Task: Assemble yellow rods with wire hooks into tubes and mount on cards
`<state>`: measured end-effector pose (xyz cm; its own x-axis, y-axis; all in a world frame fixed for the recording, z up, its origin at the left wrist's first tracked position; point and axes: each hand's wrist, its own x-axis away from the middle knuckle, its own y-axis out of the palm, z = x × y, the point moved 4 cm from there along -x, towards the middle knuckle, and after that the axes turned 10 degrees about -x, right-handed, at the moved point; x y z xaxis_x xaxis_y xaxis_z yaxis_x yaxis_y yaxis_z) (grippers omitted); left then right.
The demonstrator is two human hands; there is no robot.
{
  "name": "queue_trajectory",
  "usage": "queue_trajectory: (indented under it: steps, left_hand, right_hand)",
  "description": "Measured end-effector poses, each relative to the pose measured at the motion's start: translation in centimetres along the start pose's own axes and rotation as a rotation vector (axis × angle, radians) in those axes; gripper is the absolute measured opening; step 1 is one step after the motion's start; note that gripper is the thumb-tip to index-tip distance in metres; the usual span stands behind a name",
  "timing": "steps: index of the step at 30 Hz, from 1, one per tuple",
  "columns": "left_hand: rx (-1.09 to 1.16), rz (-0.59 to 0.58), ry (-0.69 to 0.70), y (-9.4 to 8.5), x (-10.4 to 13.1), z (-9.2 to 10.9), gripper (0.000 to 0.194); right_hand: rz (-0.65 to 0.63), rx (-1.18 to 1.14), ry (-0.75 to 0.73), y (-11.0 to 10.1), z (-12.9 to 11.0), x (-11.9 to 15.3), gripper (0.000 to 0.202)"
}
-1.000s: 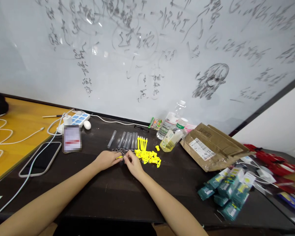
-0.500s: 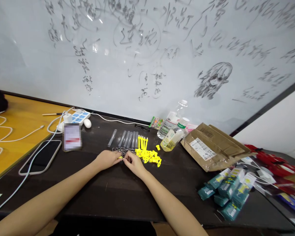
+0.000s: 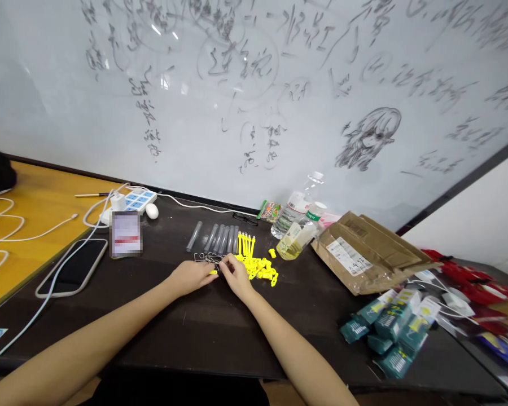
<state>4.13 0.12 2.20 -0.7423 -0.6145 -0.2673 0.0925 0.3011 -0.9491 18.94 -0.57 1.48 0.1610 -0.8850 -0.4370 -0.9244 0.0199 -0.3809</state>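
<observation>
My left hand (image 3: pixel 193 276) is closed on a small yellow piece (image 3: pixel 214 272) that shows at its fingertips. Just right of it, my right hand (image 3: pixel 237 275) has its fingers pinched together; what they hold is too small to make out. Thin metal hooks (image 3: pixel 208 257) lie in a tangle behind both hands. A pile of yellow plastic pieces (image 3: pixel 262 268) is beside my right hand. Behind these stand out several yellow sticks (image 3: pixel 246 246) in a row and several clear tubes (image 3: pixel 223 239), with one tube (image 3: pixel 193 237) lying apart at the left.
Two bottles (image 3: pixel 294 206) (image 3: pixel 298 239) and a cardboard parcel (image 3: pixel 364 251) are at the back right. Green boxes (image 3: pixel 395 321) lie nearer. At the left are a phone (image 3: pixel 74 268), a power strip (image 3: pixel 138 200), a white egg-shaped object (image 3: pixel 152 211) and cables. A whiteboard (image 3: pixel 186 141) rises behind.
Both hands have shifted slightly to the right. My right hand has risen a little and turned beside the hooks, and more of the hooks now shows.
</observation>
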Motion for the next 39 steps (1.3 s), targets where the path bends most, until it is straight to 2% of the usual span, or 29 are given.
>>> queue_trajectory:
  steps: [3, 5, 11, 21, 25, 30, 36, 39]
  left_hand:
    - [0.005, 0.056, -0.112, -0.9, 0.2, -1.7, 0.031]
    - [0.004, 0.058, -0.12, -1.0, 0.3, -2.1, 0.033]
    - [0.008, -0.03, -0.043, -0.1, -0.1, -1.3, 0.028]
    - [0.034, -0.096, -0.042, 0.4, 0.0, -1.3, 0.031]
    - [0.035, -0.09, -0.051, 0.7, 0.0, -1.1, 0.034]
    - [0.051, -0.062, 0.006, 1.0, 0.1, -0.5, 0.039]
    - [0.108, -0.062, -0.11, 0.3, 0.0, -1.2, 0.038]
    - [0.146, -0.052, -0.112, 0.0, 0.0, -1.7, 0.035]
  right_hand:
    - [-0.048, -0.013, -0.007, 0.4, -0.3, 0.2, 0.018]
    - [-0.08, -0.001, -0.018, 0.7, -0.5, 0.4, 0.018]
    - [-0.106, 0.026, -0.053, 0.8, -0.9, 0.5, 0.018]
    - [-0.111, 0.077, -0.046, 0.9, -0.9, 0.5, 0.012]
    - [-0.09, 0.005, 0.014, 0.9, -0.3, 0.5, 0.013]
    - [-0.099, -0.136, 0.066, 1.0, 0.0, 0.5, 0.016]
    - [-0.107, -0.225, 0.101, 1.0, 0.0, 0.2, 0.018]
    - [-0.088, -0.23, 0.113, 1.1, 0.1, 0.2, 0.019]
